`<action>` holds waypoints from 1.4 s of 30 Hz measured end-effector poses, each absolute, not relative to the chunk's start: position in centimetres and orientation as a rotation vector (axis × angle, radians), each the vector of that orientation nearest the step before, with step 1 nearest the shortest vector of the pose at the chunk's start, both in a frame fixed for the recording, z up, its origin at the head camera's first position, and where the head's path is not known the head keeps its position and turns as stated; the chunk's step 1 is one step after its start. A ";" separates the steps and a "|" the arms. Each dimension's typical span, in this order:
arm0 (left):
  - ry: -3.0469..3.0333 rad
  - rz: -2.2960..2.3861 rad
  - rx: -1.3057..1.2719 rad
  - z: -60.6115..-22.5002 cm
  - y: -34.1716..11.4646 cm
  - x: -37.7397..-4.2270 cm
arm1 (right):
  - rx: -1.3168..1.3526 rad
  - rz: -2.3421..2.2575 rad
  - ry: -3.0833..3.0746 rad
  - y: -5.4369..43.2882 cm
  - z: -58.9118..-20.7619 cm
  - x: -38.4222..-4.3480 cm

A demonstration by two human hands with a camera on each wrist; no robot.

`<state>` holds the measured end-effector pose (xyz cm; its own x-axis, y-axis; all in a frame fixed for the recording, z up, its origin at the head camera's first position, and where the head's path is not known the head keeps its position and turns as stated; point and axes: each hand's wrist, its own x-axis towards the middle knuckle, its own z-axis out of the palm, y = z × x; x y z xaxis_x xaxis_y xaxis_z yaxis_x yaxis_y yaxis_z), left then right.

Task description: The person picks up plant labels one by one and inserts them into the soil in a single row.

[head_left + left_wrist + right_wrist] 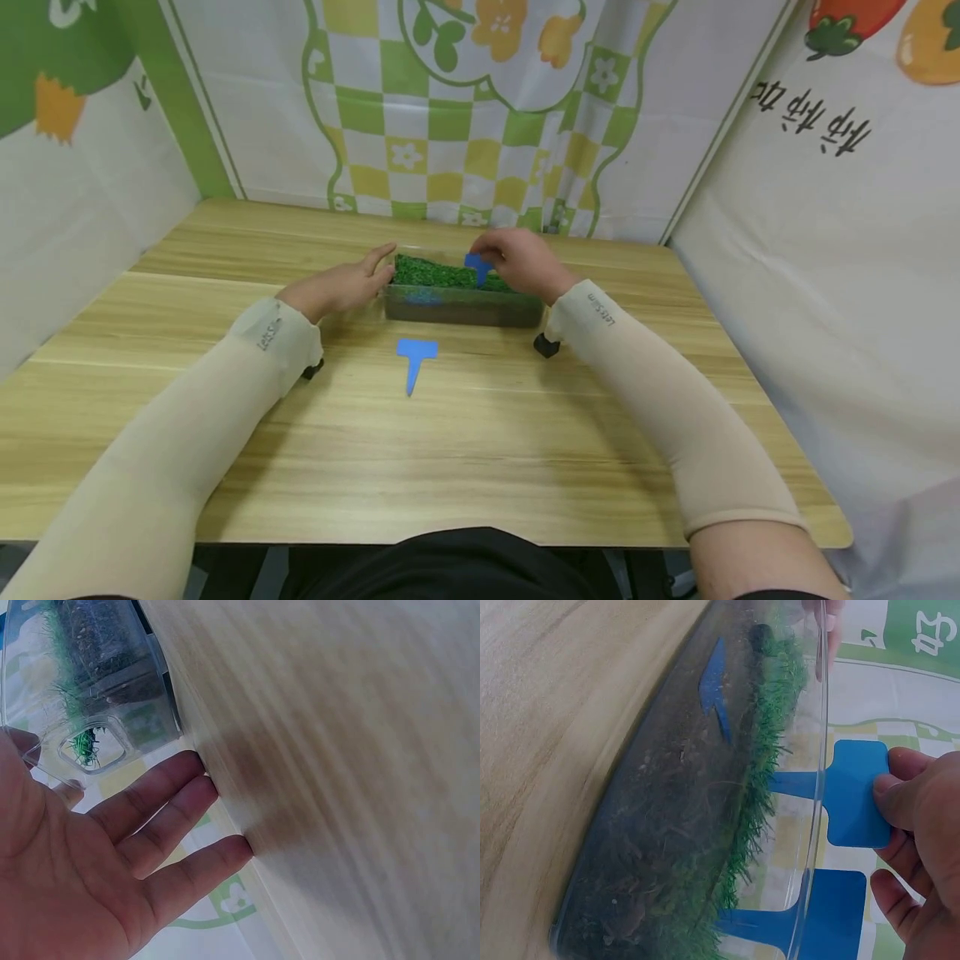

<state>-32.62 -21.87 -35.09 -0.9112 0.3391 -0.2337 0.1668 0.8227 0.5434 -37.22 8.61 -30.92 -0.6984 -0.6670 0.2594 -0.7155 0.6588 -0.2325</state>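
A clear plastic box (465, 307) holds dark soil topped with green artificial grass (427, 272). My right hand (521, 260) pinches the head of a blue T-shaped plant label (859, 799) between thumb and fingers, its stem down at the grass. Beside it a second blue plant label (832, 919) stands in the grass; the right hand hides it in the head view. My left hand (341, 286) is at the box's left end, several straight fingers (187, 874) at the tabletop, the thumb and index finger by the box wall. Another blue plant label (415, 358) lies on the table before the box.
The wooden table (480, 467) carries the box toward its back edge. Behind it hangs a curtain (450, 158) with green and yellow checks, and white printed sheets (817, 275) flank the sides. A blue shape (714, 690) shows on the box's front wall.
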 end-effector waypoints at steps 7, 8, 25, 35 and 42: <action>2.675 0.767 0.381 -35.1 -21.9 -32.7 | 1.142 0.436 -2.723 8.4 -31.1 -37.2; 2.676 0.765 0.383 -35.1 -21.9 -32.7 | 1.140 0.433 -2.721 8.4 -31.2 -37.3; 2.669 0.777 0.383 -35.1 -22.0 -32.7 | 1.144 0.429 -2.707 8.0 -31.8 -37.7; 2.659 0.781 0.378 -35.0 -21.9 -32.9 | 1.149 0.357 -2.710 7.8 -31.4 -37.5; 2.658 0.791 0.365 -35.1 -21.9 -32.9 | 1.147 0.360 -2.719 7.9 -31.4 -37.5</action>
